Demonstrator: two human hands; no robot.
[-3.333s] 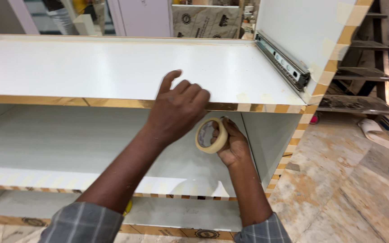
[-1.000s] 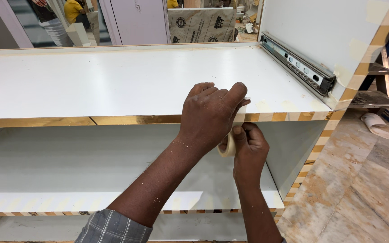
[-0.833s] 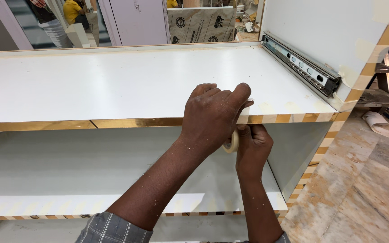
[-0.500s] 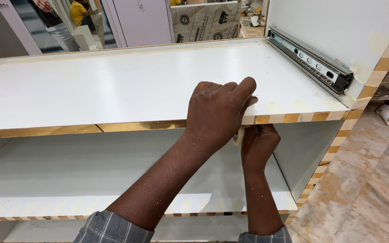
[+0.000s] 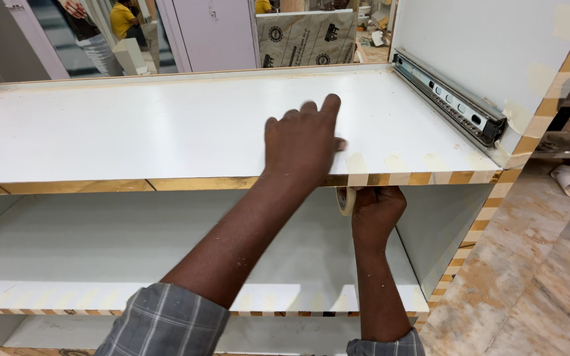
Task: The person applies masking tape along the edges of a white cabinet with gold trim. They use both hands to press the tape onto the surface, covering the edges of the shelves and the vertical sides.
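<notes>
Tape on the shelf edge

Your right hand (image 5: 377, 211) grips the tape roll (image 5: 345, 200) just under the shelf's near edge (image 5: 199, 184). Your left hand (image 5: 301, 142) presses flat, fingers spread, right above it.

Two bare forearms are seen, each ending in a bare hand: the left hand (image 5: 303, 146) and the right hand (image 5: 376, 209). No glove, ring, watch or band is worn on either. Small pale specks, like dust or paint, are scattered over both forearms and over the backs of the hands. Sleeves are pushed up to about the elbow on both arms. The left sleeve (image 5: 163, 324) is made of grey cloth crossed by thin darker and lighter lines in a check pattern, and it is bunched in folds. The right sleeve (image 5: 382, 346) is of the same checked grey cloth, and only its edge is shown
</notes>
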